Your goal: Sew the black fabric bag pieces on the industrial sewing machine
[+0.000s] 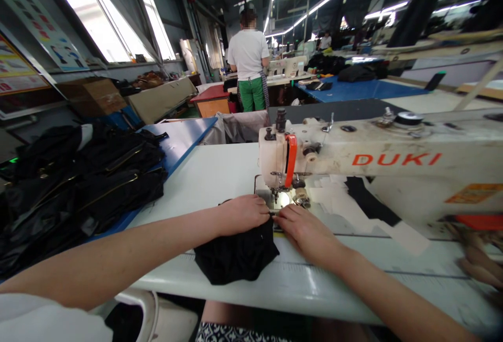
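A piece of black fabric (238, 258) lies on the sewing table (188, 185) at the front of a white sewing machine (334, 148). My left hand (247, 212) rests on its upper part, fingers bent together and gripping it close to the needle. From the other side, the fingers of my right hand (304, 229) are closed on the fabric's edge, just in front of the presser foot (276, 195). A small lamp lights this spot. The fingertips of both hands nearly meet, and the cloth between them is mostly hidden.
Black garments with gold zippers (98, 185) are heaped on a blue-edged table at left. White paper pieces (334, 200) and a black strip (367, 200) lie under the machine arm. A white bin (151, 316) stands below the table edge. Ahead, a person (248, 54) stands facing away.
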A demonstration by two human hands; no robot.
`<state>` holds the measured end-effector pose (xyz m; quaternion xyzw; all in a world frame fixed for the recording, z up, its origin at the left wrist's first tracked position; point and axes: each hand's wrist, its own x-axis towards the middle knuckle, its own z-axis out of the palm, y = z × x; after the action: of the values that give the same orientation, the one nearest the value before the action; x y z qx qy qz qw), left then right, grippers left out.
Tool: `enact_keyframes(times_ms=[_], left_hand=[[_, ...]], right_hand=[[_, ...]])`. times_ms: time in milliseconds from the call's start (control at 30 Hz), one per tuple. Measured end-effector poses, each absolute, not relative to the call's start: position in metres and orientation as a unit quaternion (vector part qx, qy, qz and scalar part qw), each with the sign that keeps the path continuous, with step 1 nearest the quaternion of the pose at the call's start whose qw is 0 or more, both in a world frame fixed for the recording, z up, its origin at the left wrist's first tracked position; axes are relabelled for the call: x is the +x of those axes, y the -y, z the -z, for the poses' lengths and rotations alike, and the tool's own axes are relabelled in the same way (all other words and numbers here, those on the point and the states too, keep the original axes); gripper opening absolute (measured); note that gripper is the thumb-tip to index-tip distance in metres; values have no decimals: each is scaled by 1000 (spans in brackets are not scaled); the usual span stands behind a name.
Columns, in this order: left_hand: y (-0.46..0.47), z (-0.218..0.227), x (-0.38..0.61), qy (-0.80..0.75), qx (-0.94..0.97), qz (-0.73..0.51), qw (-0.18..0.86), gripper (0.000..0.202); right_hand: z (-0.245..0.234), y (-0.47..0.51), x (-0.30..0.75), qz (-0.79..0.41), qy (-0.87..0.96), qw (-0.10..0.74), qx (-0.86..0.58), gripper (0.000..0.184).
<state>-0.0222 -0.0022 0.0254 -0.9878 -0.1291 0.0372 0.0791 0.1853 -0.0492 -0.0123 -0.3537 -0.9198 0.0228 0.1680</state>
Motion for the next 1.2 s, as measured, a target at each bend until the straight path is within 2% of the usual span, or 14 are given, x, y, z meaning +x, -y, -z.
enact_keyframes(times_ms=[67,233,333,533,967,1200], left_hand=[[7,-24,-22,159,-985,-40,59,13],[29,-29,-28,275,-957,-9,-87,31],[44,-28,-33,338,-932,19,-134,37],[57,-14,-41,363,-919,71,-138,42],[51,-12,-46,341,-925,76,-149,41],[37,-10,-35,381,-881,164,-227,32]], right_hand=[[13,49,186,-19,921,167,-351,24],[14,46,188,-17,927,168,-335,26],[13,44,188,-21,929,174,-327,24],[10,43,186,-26,929,171,-328,20],[14,46,187,-37,925,171,-336,23],[14,47,185,-58,925,175,-331,22]])
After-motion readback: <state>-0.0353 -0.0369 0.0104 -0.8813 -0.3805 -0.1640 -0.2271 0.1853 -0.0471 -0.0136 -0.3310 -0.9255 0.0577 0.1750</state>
